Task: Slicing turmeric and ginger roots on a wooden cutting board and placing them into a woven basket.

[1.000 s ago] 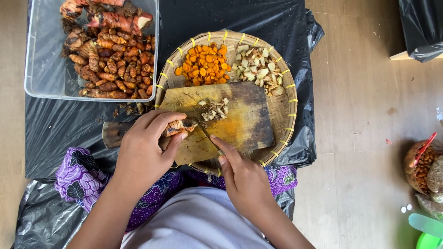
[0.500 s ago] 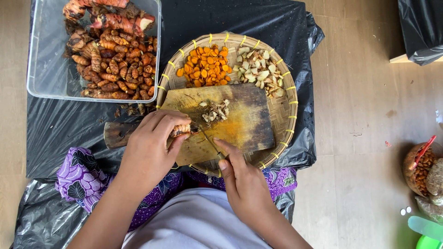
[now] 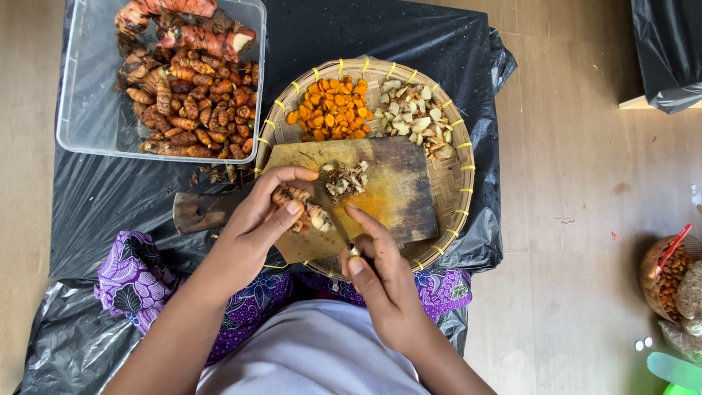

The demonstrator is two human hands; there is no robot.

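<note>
My left hand (image 3: 256,223) pins a small knobbly brown root (image 3: 296,203) onto a yellow-stained wooden cutting board (image 3: 395,194). My right hand (image 3: 380,271) grips a knife (image 3: 338,227), index finger along its back, the blade at the root's cut end. A little heap of pale slices (image 3: 345,178) lies on the board just beyond. The board rests on a round woven tray (image 3: 457,186) that also carries orange chopped pieces (image 3: 330,111) and pale chopped pieces (image 3: 413,117).
A clear plastic tub (image 3: 88,102) of whole brown and orange roots stands at the upper left on black plastic sheeting (image 3: 110,205). Wooden floor lies to the right, with a bag of nuts (image 3: 669,274) at its edge. Purple patterned cloth (image 3: 139,281) covers my lap.
The knife blade has stayed at the root's cut end while both hands shifted slightly. The heap of slices on the board looks a little larger.
</note>
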